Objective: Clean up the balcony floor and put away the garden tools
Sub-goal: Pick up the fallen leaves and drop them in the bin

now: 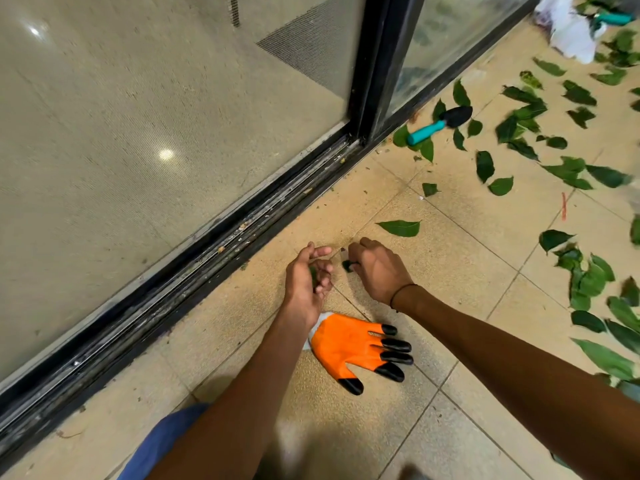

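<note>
Beige tiled floor (460, 244) ran beside a sliding door track (194, 271). Leaves (526, 112) and a trowel (440, 124) lay toward the far right; an orange glove (346, 344) sat near. Left hand (306, 278) cupped leaf scraps with curled fingers; right hand (375, 268) pinched a bit.

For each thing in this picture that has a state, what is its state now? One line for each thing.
Left hand: cupped, holding small green leaf bits.
Right hand: pinching a small leaf bit at the floor.
Orange glove: lying flat on the tiles, not worn.
Trowel: lying on the floor by the door track.
Leaves: scattered on the floor, not gathered.
Sliding door: cannot tell if open.
</note>
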